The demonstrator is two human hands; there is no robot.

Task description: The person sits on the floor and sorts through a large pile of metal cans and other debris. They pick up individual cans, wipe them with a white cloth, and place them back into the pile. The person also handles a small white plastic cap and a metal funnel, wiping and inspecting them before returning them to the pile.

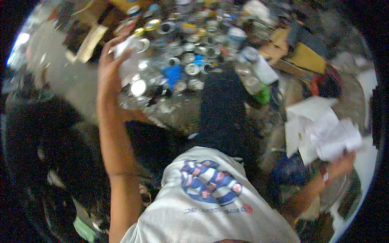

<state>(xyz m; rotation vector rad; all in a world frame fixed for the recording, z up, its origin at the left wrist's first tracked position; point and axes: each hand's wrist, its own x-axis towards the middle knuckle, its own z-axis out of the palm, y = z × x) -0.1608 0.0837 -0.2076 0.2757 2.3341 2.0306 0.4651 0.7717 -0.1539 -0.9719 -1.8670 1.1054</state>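
Right hand [342,164] is gripping crumpled white paper [333,135] out right, overlapping flatter white sheets [293,133]. Left hand [110,62] is meeting a blurred pale sheet [129,67], can't tell if grasping. White T-shirt [198,162] is showing blue graphic, small lettering. Metal cans [192,69], cardboard [306,58] are cluttering ground ahead

A green item [263,93] lies near a yellow panel [308,59].
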